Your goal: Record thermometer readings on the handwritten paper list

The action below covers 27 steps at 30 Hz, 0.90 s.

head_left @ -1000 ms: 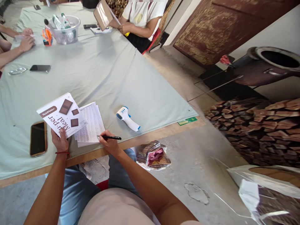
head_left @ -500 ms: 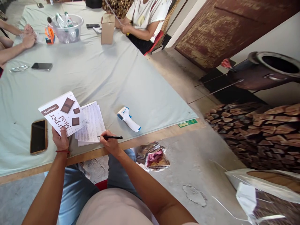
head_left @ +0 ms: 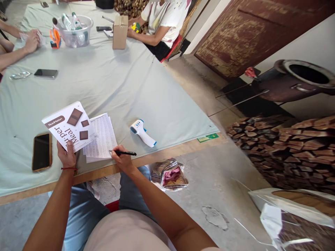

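My left hand grips the lower edge of a white box printed "NutriMotion" and brown squares, thumb on its front. The box is tilted and covers part of the handwritten sheets of paper lying at the table edge. In my right hand is a black pen, its tip on or just above the paper's right side. A white and blue infrared thermometer lies right of the papers. Left of the box lies a smartphone in a brown case.
Farther back on the cloth-covered table are another phone, a clear tub of bottles, an orange tape dispenser and a cardboard box. A person across holds a yellow tape measure. Stacked firewood stands right.
The person across has lowered their hands behind the cardboard box, and the long tape blade has shortened. My hands, the box and the pen look nearly the same.
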Tool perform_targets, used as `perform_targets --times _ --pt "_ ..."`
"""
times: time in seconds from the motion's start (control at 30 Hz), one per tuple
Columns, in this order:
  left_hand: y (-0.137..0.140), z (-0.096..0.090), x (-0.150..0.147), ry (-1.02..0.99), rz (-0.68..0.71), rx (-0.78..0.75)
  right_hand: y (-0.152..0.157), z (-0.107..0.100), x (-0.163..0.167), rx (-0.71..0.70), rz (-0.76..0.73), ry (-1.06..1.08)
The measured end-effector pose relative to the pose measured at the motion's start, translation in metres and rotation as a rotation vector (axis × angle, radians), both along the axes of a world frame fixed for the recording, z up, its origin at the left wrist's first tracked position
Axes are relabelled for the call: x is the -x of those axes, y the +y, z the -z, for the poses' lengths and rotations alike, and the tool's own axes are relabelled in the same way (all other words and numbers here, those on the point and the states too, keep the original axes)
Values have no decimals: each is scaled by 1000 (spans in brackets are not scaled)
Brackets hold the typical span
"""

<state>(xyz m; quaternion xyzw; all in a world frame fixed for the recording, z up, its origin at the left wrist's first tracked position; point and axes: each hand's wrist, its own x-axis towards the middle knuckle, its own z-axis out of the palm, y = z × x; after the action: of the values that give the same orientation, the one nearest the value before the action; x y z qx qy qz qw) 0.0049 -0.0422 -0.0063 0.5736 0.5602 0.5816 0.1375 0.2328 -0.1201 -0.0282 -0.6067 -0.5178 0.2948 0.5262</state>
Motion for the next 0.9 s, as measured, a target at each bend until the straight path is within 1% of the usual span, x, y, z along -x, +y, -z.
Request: perform_targets --times 0.17,0.37,0.5,0.9 --pt "0 2 1 -21 4 28 -1 -2 -1 -13 -5 -15" --pt "0 0 1 8 -1 7 0 -2 -1 1 -11 -12" --pt "0 1 1 -6 6 12 0 -2 0 13 15 17" --pt "-1 -4 -2 -12 -22 28 -1 -5 -1 35 33 25"
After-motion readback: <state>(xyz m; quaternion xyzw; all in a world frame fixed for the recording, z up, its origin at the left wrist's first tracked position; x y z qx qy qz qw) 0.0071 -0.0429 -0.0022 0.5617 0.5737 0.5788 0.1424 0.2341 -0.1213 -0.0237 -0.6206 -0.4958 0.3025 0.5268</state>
